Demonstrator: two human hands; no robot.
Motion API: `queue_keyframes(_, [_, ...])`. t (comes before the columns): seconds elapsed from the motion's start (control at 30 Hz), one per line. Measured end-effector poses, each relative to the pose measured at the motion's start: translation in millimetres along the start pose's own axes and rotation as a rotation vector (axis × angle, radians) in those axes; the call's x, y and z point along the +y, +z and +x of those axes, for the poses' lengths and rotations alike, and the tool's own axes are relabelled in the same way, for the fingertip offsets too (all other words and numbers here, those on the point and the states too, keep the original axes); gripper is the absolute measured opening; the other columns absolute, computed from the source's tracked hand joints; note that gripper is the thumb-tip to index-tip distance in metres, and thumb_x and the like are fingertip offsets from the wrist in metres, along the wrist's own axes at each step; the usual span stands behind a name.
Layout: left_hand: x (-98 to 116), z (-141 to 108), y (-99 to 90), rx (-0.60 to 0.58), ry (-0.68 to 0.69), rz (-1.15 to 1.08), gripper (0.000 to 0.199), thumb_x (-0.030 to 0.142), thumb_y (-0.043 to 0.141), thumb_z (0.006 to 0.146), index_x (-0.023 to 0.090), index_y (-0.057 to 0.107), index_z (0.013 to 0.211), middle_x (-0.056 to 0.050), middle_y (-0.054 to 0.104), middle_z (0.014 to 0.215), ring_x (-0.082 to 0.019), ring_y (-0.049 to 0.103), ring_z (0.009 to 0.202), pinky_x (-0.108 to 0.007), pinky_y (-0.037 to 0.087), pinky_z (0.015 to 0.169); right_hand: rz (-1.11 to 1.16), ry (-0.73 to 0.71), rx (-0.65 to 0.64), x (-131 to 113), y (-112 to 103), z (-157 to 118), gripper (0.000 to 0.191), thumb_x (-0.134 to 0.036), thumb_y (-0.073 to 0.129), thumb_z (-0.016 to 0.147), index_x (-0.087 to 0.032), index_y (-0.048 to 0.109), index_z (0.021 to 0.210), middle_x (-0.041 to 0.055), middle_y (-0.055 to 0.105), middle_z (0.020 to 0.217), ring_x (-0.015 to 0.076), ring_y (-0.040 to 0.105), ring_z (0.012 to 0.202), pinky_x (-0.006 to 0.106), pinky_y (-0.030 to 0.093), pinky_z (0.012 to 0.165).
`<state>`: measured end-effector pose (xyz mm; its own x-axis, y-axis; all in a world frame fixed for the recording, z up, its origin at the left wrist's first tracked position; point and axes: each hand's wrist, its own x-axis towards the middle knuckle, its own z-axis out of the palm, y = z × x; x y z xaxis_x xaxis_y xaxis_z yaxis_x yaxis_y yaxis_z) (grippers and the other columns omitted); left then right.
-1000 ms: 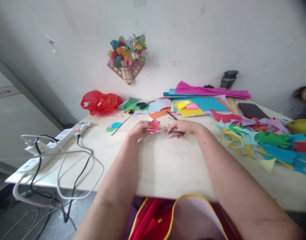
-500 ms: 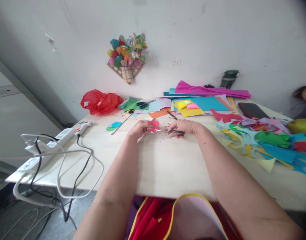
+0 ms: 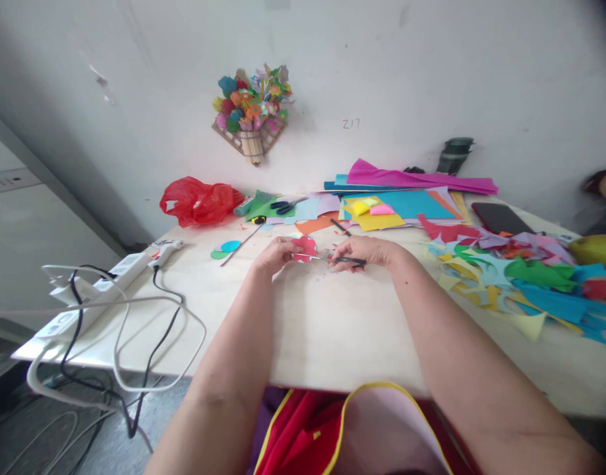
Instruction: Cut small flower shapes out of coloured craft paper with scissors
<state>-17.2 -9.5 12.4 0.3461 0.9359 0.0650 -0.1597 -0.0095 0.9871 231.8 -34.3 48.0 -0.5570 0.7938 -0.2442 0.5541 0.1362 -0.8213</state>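
Note:
Over the middle of the table, my left hand (image 3: 279,253) pinches the left edge of a red, scalloped piece of paper (image 3: 305,246). My right hand (image 3: 355,252) is closed around the black handles of a pair of scissors (image 3: 352,262). Their blades point left and lie against the lower part of the red paper. Whether the blades are parted is too small to make out. Tiny scraps are on the table around the scissors. To the left of my left hand lie a blue paper circle (image 3: 230,246) and a green one (image 3: 217,254).
Cut paper scraps (image 3: 505,277) spread over the right side, near a dark phone (image 3: 503,218). Along the back are coloured sheets (image 3: 416,204), a second pair of scissors (image 3: 284,207) and a red plastic bag (image 3: 198,201). Power strips (image 3: 97,290) with looping cables occupy the left edge.
Almost nothing differs. The scissor blades sit slightly differently against the lower edge of the red paper; both hands keep their places.

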Motion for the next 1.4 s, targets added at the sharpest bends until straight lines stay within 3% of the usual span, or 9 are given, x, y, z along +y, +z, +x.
queue_keyframes(0.67, [4.8, -2.7, 2.7, -0.018, 0.017, 0.002, 0.009, 0.019, 0.076, 0.048, 0.014, 0.069, 0.053, -0.002, 0.061, 0.05, -0.011, 0.053, 0.049, -0.024, 0.037, 0.053, -0.004, -0.024, 0.002, 0.2, 0.4, 2.0, 0.054, -0.057, 0.089, 0.052, -0.014, 0.072, 0.081, -0.0022, 0.059, 0.058, 0.008, 0.049, 0.049, 0.022, 0.038, 0.044])
queue_keyframes(0.93, [2.7, -1.1, -0.4, -0.011, 0.011, 0.014, 0.009, 0.019, 0.074, 0.048, 0.013, 0.07, 0.053, -0.003, 0.064, 0.052, -0.012, 0.056, 0.051, -0.024, 0.039, 0.054, -0.012, 0.038, 0.016, -7.9, 2.1, -1.7, 0.05, -0.05, 0.09, 0.052, -0.015, 0.072, 0.082, -0.003, 0.058, 0.055, 0.0083, 0.05, 0.05, 0.022, 0.04, 0.048])
queue_keyframes(1.27, [-3.6, 2.9, -5.6, 0.079, 0.046, -0.05, 0.011, 0.018, 0.077, 0.049, 0.013, 0.069, 0.056, -0.005, 0.068, 0.059, -0.014, 0.059, 0.054, -0.027, 0.044, 0.057, -0.048, 0.074, 0.0, -10.4, 0.1, -6.7, 0.046, -0.048, 0.089, 0.053, -0.015, 0.074, 0.082, -0.0008, 0.062, 0.057, 0.0101, 0.054, 0.053, 0.022, 0.042, 0.052])
queue_keyframes(1.4, [-6.9, 6.9, -8.8, 0.178, 0.079, -0.108, 0.014, 0.018, 0.078, 0.052, 0.013, 0.071, 0.062, -0.006, 0.071, 0.065, -0.017, 0.064, 0.061, -0.029, 0.049, 0.064, -0.08, 0.076, -0.006, -8.2, -2.1, -7.4, 0.043, -0.047, 0.089, 0.055, -0.015, 0.077, 0.081, 0.002, 0.066, 0.061, 0.0113, 0.057, 0.055, 0.022, 0.044, 0.053])
